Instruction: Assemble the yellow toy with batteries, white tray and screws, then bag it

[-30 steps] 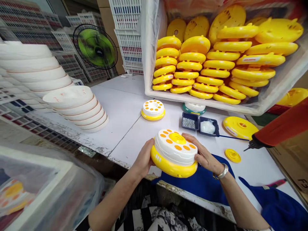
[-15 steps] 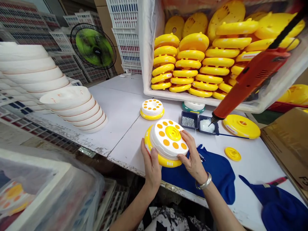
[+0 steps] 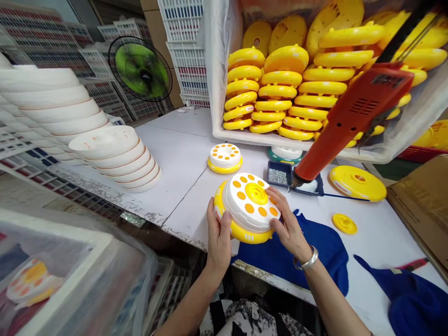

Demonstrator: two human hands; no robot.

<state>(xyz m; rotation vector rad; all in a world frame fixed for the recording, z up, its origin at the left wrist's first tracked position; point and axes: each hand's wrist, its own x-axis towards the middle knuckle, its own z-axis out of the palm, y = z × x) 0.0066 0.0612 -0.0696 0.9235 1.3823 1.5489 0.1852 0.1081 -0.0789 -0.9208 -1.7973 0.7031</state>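
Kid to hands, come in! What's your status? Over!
Left hand and right hand both on round yellow-and-white plastic disc, held tilted. Red power tool hanging beyond right hand, over dark trays.

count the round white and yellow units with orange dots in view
3. The held unit sits between the left hand and right hand; a second unit stands on the white table; a third unit lies in the plastic-lined bin at lower left, where more may be hidden.

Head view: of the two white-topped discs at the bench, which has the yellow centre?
The disc between the left hand and right hand has a yellow centre piece. The disc on the bench beyond it has a white centre.
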